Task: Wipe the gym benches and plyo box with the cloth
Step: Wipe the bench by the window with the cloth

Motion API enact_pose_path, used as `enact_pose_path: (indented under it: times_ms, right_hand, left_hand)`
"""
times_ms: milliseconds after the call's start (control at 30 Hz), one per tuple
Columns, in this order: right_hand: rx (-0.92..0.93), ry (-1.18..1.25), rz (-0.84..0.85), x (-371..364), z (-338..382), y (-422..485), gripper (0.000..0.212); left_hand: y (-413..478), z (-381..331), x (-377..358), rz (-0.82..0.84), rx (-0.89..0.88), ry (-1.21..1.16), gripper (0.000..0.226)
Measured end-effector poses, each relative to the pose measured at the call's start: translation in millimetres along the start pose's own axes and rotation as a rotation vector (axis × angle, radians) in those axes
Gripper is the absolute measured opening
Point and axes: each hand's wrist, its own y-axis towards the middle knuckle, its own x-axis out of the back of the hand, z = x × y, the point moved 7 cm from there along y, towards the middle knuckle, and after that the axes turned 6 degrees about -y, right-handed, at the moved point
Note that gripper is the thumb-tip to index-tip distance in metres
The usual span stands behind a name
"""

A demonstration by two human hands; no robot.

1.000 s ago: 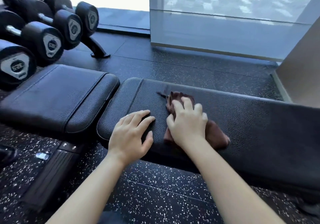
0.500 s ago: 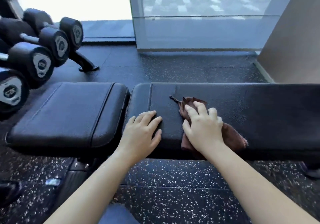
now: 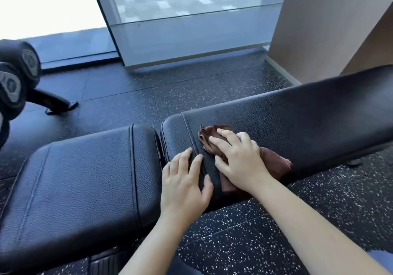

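A black padded bench has a long back pad (image 3: 297, 121) on the right and a seat pad (image 3: 85, 172) on the left, with a narrow gap between them. A crumpled brown cloth (image 3: 274, 162) lies on the near left end of the back pad. My right hand (image 3: 238, 159) presses flat on the cloth with straight fingers. Just to its left, my left hand (image 3: 185, 181) rests flat on the same pad's end by the stitched seam. No plyo box is in view.
Black dumbbells (image 3: 14, 83) sit on a rack at the far left, its foot (image 3: 59, 104) on the speckled rubber floor (image 3: 234, 232). A glass panel (image 3: 191, 36) and a brown wall (image 3: 319, 29) stand behind the bench.
The view has swung right and the bench now looks tilted. My right hand has slid the cloth left toward the pad's end, closer to my left hand, which stays planted.
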Motion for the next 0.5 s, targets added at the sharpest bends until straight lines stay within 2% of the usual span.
enact_pose_path:
  times_ms: [233, 400, 433, 500]
  right_hand:
    - [-0.004, 0.036, 0.128, -21.5, -11.5, 69.6, 0.045]
    - [-0.087, -0.003, 0.246, -38.4, -14.6, 133.7, 0.04]
    - [-0.088, -0.01, 0.246, -37.7, -13.7, 126.8, 0.04]
    - [-0.042, -0.021, 0.127, -22.9, -10.6, 85.9, 0.04]
  left_hand:
    - [-0.1, 0.0, 1.7, -0.016, 0.0, 0.015, 0.047]
    - [-0.5, 0.4, 2.9, -0.016, 0.014, 0.013, 0.048]
    - [-0.4, 0.3, 2.8, -0.015, 0.019, 0.014, 0.048]
    - [-1.0, 0.4, 2.2, -0.005, 0.028, 0.012, 0.048]
